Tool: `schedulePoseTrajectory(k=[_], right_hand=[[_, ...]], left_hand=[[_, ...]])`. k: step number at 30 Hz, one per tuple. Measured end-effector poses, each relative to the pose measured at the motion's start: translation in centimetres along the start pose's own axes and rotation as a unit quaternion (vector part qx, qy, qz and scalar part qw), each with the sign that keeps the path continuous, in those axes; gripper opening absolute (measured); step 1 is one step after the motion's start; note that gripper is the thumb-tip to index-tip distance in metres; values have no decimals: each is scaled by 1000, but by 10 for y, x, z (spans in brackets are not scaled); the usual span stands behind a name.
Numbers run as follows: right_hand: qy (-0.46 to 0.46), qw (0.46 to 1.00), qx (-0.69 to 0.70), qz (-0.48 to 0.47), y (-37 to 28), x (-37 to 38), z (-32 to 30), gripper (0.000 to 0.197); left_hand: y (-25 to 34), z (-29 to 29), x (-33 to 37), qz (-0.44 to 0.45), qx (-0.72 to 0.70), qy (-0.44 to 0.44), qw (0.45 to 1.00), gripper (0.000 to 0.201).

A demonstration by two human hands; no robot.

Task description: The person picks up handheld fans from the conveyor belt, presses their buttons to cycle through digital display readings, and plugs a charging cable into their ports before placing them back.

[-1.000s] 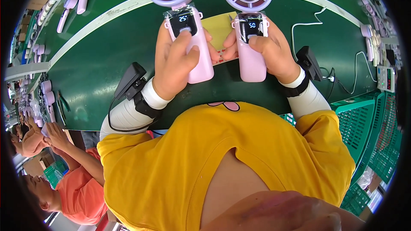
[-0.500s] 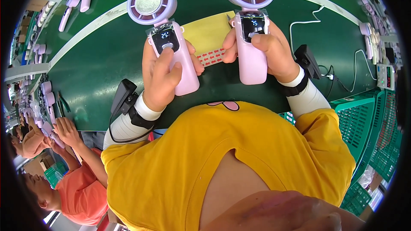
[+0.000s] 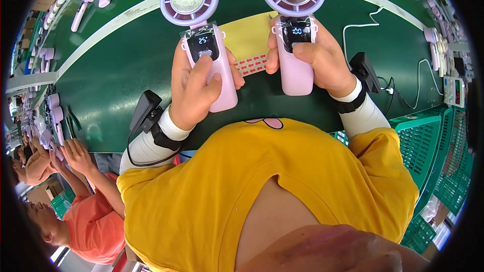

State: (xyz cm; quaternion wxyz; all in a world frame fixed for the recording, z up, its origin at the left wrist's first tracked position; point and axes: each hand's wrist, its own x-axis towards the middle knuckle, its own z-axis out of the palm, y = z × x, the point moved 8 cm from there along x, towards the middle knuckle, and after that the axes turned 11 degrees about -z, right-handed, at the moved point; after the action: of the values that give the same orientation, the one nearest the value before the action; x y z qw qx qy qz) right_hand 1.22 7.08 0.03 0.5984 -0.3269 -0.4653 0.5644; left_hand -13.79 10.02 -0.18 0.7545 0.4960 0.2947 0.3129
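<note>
My left hand (image 3: 189, 90) is wrapped round a pink handheld fan (image 3: 224, 93), its thumb on the button below the lit black display. My right hand (image 3: 327, 60) grips a second pink handheld fan (image 3: 297, 75) in the same way, thumb at its button. Both fans stand nearly upright in the picture, their round lilac heads away from me and their displays facing up. Clear film sticks out around the left fan's display. Under and between the hands lies a yellow sheet (image 3: 247, 38) with a strip of red arrows along its near edge.
A white cable (image 3: 345, 32) lies on the green table (image 3: 121, 80) at right, near a small meter box (image 3: 454, 90). Green crates (image 3: 418, 141) stand at the lower right. More fans (image 3: 85, 7) and pliers (image 3: 74, 118) lie at left, beside a co-worker in orange (image 3: 96, 226).
The left fan has shifted slightly right with my hand. The right fan's display reading has changed; that fan has barely moved. At left, a co-worker's hand and a fan there have moved.
</note>
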Motion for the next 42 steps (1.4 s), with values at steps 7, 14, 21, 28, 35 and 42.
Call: schedulePoseTrajectory(k=[7,14,21,28,35,42], right_hand=[[-18,999,-15,27,0,-1,1,45],[2,999,-5,52,6,-3,6,48],[2,999,-13,38,4,-3,-1,48],[20,999,11,45,6,0,2,48],[7,999,27,33,6,0,0,50],[5,1000,16,25,4,0,2,52]], left_hand=[[-1,1,2,-26,7,7,1000,43],[-3,0,3,-35,1,13,999,43],[-2,-1,4,-36,6,17,999,44],[-1,-1,5,-43,19,21,999,45],[-1,-2,6,-40,12,25,999,44],[-1,-2,5,-41,17,20,999,43]])
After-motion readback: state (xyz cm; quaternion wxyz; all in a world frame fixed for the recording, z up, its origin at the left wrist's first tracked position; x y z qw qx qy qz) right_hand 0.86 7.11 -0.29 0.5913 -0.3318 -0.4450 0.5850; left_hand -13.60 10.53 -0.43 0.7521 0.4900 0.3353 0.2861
